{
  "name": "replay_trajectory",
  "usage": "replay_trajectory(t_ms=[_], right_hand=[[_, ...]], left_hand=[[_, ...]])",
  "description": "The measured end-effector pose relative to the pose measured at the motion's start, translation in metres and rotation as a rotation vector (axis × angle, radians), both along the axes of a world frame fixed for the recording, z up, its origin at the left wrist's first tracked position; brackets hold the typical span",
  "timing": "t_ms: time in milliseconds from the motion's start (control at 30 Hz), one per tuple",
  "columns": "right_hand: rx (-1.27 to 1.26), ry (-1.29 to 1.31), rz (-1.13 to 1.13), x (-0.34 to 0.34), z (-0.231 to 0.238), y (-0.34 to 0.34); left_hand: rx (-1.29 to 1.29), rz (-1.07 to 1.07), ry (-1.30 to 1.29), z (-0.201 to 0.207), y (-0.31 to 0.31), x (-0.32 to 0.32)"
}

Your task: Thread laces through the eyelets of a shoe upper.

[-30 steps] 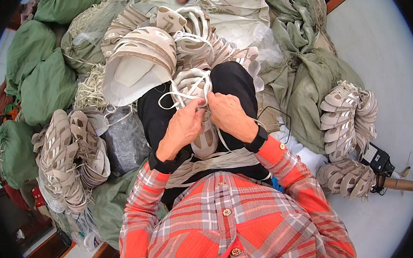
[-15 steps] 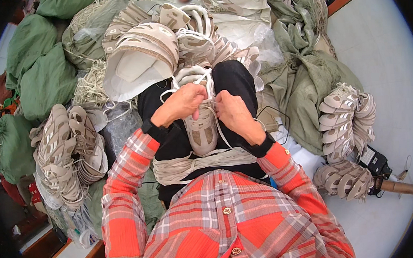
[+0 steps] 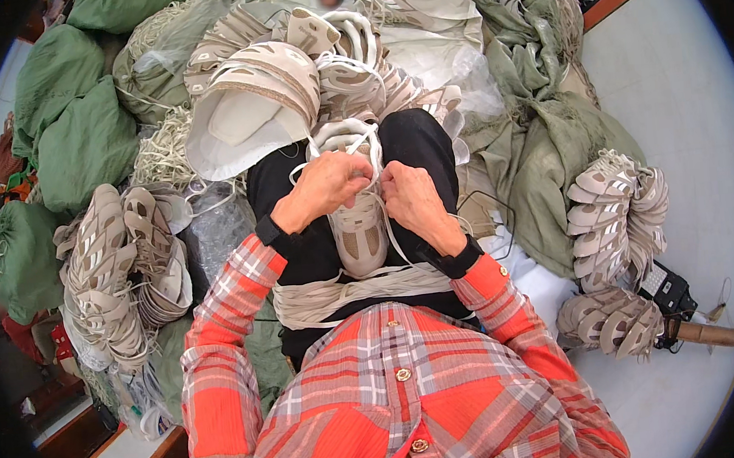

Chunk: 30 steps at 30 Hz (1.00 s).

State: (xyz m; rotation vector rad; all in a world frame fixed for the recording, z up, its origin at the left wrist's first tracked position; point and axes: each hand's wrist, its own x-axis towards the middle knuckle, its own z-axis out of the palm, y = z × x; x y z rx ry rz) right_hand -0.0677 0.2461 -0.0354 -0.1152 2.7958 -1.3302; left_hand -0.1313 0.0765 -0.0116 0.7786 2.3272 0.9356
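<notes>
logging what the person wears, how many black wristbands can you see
2: one black wristband at the wrist of the left hand, a second black wristband at the wrist of the right hand. Any under the plaid sleeves would be hidden.

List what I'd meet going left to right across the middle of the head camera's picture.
Green bag → left stack of shoe uppers → clear plastic → left hand → right hand → green cloth → right stack of shoe uppers.
</notes>
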Motion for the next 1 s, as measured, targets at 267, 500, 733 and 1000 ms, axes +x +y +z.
replay_trajectory(t_ms=[267,500,733,1000], right_hand=[[-0.156,-0.202,0.055,-0.007,-0.002,0.009],[-0.014,-0.129,0.058,-0.006,0.007,0.001],[0.513,0.279,0.222,0.013,0.023,-0.004],[0.24,-0.393,0.613,0.006,0.094,0.033]], left_hand=[[-0.024,0.052,-0.104,0.005,0.004,0.0],[-0.147,-0.104,0.029,0.009,0.01,-0.006],[-0.372,-0.124,0.746,0.042,-0.018,0.013],[1.602,0.636,-0.853,0.044,-0.107,0.043]])
